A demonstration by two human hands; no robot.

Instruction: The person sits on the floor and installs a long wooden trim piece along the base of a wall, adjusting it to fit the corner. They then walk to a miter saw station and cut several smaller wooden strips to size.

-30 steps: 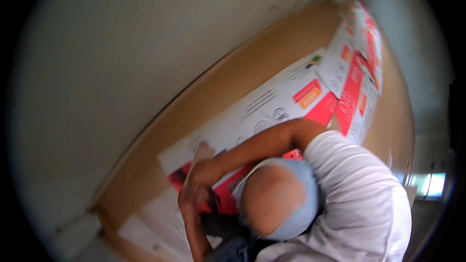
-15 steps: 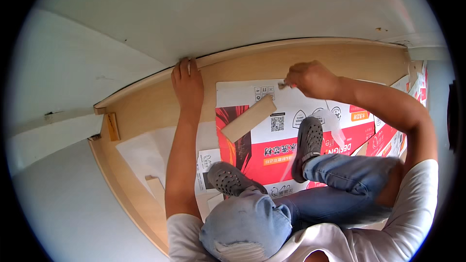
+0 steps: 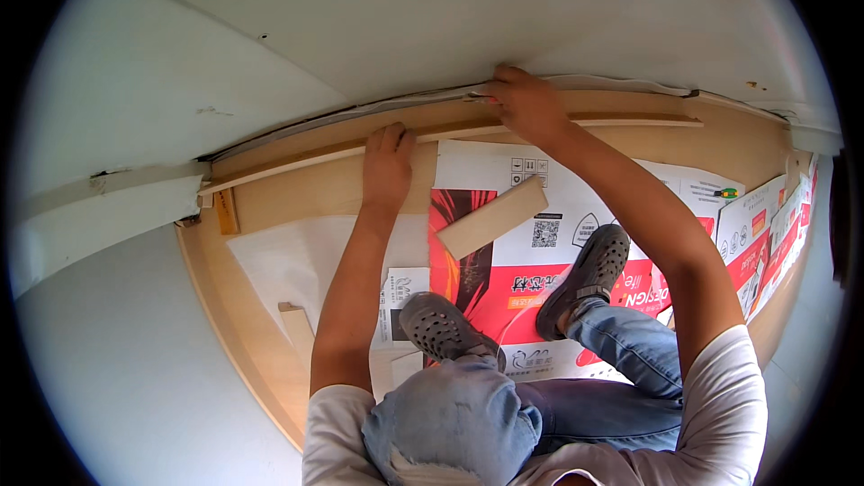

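My left hand (image 3: 389, 151) is closed over the edge of a long, narrow wooden strip (image 3: 297, 162), which stands apart from the wall above the wooden panel. Beyond the strip, at the dark seam under the pale wall, my right hand (image 3: 524, 101) is closed on a small tool with a greyish tip (image 3: 481, 97); its kind cannot be made out. A thin whitish strip (image 3: 621, 83) runs along the seam to the right of that hand. Below both hands a short flat board (image 3: 493, 218) lies aslant on printed cardboard (image 3: 531, 256).
My feet in grey clogs (image 3: 443, 328) rest on the cardboard. At its right lies a small green and yellow tool (image 3: 726, 193). A wood offcut (image 3: 297, 328) lies at the left, and a yellowish block (image 3: 225, 211) stands at the strip's left end. More cardboard (image 3: 754, 225) covers the right.
The wooden strip has come away from the wall, opening a gap. My right hand has moved up and left to the seam; my left hand stays on the strip. The view has shifted slightly.
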